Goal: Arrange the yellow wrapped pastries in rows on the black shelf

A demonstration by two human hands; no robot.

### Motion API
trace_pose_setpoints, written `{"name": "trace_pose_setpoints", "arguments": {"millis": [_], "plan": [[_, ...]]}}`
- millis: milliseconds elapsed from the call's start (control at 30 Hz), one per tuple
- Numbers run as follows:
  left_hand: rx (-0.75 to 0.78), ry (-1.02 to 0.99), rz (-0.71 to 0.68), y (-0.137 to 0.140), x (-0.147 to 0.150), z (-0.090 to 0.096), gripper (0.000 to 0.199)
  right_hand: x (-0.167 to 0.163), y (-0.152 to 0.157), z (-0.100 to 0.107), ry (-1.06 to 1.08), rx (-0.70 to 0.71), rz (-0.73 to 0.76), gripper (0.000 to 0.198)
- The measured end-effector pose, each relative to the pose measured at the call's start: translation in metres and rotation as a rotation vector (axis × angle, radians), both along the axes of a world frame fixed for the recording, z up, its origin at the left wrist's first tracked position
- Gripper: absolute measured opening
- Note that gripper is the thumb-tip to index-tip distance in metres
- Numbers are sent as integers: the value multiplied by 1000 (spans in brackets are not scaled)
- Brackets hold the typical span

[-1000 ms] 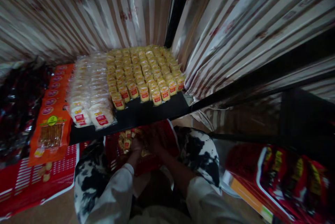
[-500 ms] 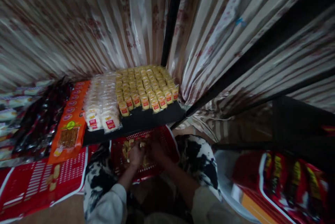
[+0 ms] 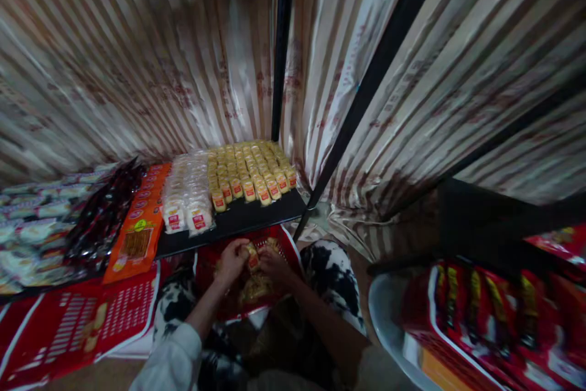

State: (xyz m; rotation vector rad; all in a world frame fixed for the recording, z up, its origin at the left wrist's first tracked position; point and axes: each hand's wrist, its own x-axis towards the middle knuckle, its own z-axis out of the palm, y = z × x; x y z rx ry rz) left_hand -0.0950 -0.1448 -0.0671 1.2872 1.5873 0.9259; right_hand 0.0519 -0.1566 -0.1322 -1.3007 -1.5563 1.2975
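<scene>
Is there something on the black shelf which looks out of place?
Yes, slightly: the orange packet juts past the front edge of the black shelf, while the yellow packets stand behind that edge. Nothing looks spilled.

Holding a small gold packet [image 3: 253, 258] between left hand [image 3: 232, 261] and right hand [image 3: 275, 265], over more packets [image 3: 256, 289] in a red basket [image 3: 206, 264]. Working near a black shelf [image 3: 249, 215] with yellow snacks [image 3: 256, 171].

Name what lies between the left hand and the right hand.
In the head view, a small yellow packet is between the left hand and the right hand, over the red basket.
</scene>
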Motion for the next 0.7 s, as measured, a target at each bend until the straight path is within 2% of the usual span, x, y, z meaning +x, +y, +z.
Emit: {"name": "trace_pose_setpoints", "arguments": {"millis": [167, 333, 433, 567, 700], "plan": [[-6, -172, 72, 12, 4, 27, 22, -3, 7, 25, 236, -57, -72, 21], [53, -173, -4, 23, 8, 43, 41, 1, 15, 52, 326, -53, -149, 25], [76, -90, -41, 30, 9, 46, 44, 1, 20, 57, 346, -33, -187, 24], [115, 92, -44, 40, 7, 50, 33, -6, 32, 56, 328, 5, -213, 22], [159, 255, -11, 58, -1, 57, 30, -18, 46, 63, 136, 112, -239, 25]]}}
